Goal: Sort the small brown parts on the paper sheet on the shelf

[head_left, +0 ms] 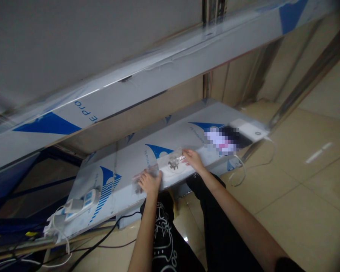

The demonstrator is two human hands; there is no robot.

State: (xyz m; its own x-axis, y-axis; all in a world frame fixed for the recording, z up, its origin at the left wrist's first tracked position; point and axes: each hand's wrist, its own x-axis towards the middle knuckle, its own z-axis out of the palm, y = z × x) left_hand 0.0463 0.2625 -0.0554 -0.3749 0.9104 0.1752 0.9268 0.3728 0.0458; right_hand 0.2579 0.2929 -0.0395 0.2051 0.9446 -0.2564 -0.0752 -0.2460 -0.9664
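A clear plastic bag (174, 164) with several small dark metal pieces lies near the front edge of the film-covered shelf (130, 166). My right hand (193, 160) pinches the bag's right corner between thumb and fingers. On the left, my left hand (150, 183) rests on the shelf, its thumb apart from the fingers and near the bag's left edge. Under and beside those fingers lies another piece of clear plastic (138, 186) with something dark in it, too blurred to name.
A white power strip (86, 202) with plugs sits at the shelf's left end. To the right lies a device with a lit, blurred-out screen (222, 140), beside a white box (251, 129). An upper beam (124, 98) crosses above the shelf. Cables (102, 236) hang below on the left.
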